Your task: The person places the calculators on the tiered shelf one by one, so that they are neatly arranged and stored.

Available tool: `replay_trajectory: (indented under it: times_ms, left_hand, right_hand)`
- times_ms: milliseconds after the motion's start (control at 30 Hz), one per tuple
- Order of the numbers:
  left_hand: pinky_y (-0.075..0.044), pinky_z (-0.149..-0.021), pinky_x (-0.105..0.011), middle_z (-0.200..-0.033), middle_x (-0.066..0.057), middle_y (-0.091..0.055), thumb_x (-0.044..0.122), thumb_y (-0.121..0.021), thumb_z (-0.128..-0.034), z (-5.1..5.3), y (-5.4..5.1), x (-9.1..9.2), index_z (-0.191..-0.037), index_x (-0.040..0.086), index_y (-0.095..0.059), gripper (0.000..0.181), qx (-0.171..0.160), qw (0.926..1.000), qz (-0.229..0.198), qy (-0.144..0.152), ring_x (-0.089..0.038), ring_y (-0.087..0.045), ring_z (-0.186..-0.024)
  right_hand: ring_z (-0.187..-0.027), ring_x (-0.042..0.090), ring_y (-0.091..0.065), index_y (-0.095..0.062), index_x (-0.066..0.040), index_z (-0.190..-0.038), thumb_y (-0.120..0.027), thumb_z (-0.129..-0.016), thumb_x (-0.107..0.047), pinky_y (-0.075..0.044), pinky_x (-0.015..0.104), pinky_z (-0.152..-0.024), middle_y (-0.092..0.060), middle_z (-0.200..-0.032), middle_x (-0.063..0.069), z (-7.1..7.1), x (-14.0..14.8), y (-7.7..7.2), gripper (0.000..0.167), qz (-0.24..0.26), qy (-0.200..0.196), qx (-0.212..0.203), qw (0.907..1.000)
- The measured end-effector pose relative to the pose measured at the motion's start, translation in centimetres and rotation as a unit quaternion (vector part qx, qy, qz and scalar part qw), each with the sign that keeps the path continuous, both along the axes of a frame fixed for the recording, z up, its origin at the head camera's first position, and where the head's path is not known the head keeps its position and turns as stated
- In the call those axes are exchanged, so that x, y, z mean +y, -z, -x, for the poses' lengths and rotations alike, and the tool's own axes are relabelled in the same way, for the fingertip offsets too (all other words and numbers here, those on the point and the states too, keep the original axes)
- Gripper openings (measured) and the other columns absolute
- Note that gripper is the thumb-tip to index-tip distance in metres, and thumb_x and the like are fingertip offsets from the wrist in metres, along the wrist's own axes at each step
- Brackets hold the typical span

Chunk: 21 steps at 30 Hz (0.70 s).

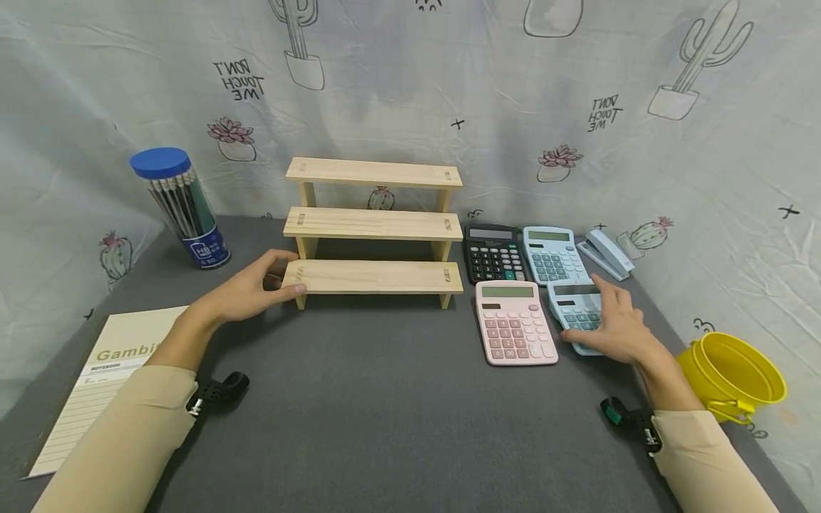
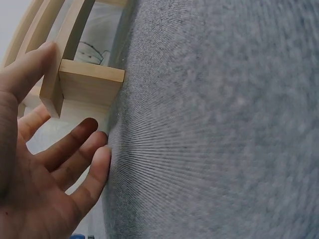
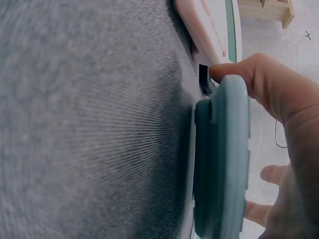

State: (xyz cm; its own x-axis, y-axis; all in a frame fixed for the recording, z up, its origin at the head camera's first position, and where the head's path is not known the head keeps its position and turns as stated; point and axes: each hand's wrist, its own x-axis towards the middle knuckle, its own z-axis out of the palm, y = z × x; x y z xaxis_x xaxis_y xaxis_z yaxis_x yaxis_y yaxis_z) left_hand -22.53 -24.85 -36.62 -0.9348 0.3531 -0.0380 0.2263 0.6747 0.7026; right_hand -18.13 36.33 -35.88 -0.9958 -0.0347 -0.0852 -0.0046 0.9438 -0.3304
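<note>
A three-step wooden display rack (image 1: 378,278) stands at the back middle of the grey table. My left hand (image 1: 246,288) holds the left end of its lowest step, thumb at the front edge and index finger towards the back. The other fingers (image 2: 75,147) curve loosely beside the rack in the left wrist view. My right hand (image 1: 618,324) grips a light blue calculator (image 1: 577,319), with the thumb (image 3: 234,69) at one side edge; part of it lies hidden under the hand. Next to it are a pink calculator (image 1: 516,324), a second blue calculator (image 1: 553,256) and a black calculator (image 1: 492,254).
Behind the right hand lies a light blue stapler (image 1: 606,253). A yellow bucket (image 1: 731,374) stands by the right forearm. At the left are a pencil tub (image 1: 205,246) with a blue lid and a notebook (image 1: 109,377) partly under the left sleeve. A printed cloth (image 1: 398,92) hangs behind.
</note>
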Motion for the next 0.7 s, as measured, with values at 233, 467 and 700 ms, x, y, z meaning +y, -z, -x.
replay_trajectory:
  times_ms: [233, 467, 700]
  left_hand:
    - [-0.056, -0.088, -0.048, -0.152, -0.03, -0.039, 0.044, -0.068, -0.0994, 0.0, 0.1, -0.2, -0.155, 0.011, -0.028, 0.076, -0.037, 0.9985, -0.04, -0.003, -0.048, -0.051, -0.13]
    - [-0.057, -0.084, -0.042, -0.15, -0.032, -0.04, 0.042, -0.068, -0.0996, -0.1, 0.3, -0.4, -0.156, 0.013, -0.026, 0.077, -0.054, 0.9973, -0.049, -0.006, -0.046, -0.054, -0.127]
    - [-0.055, -0.083, -0.042, -0.146, -0.032, -0.044, 0.047, -0.066, -0.1, 0.2, 0.5, -0.4, -0.156, 0.017, -0.025, 0.076, -0.051, 0.9982, -0.03, -0.008, -0.045, -0.056, -0.124]
  right_hand:
    - [-0.121, 0.073, -0.026, 0.0, -0.004, -0.164, -0.082, -0.082, -0.05, -0.029, 0.081, -0.089, -0.01, -0.154, 0.045, -0.2, -0.3, -1.0, 0.124, 0.021, 0.005, 0.059, 0.998]
    - [-0.13, 0.069, -0.025, -0.004, -0.009, -0.165, -0.085, -0.08, -0.048, -0.027, 0.081, -0.096, -0.015, -0.157, 0.04, -0.2, -1.8, -2.1, 0.124, 0.039, -0.009, 0.1, 0.9942]
    - [-0.137, 0.065, -0.023, -0.005, -0.013, -0.166, -0.085, -0.079, -0.047, -0.023, 0.083, -0.1, -0.011, -0.163, 0.034, -0.3, -3.7, -3.2, 0.122, 0.042, -0.015, 0.119, 0.992]
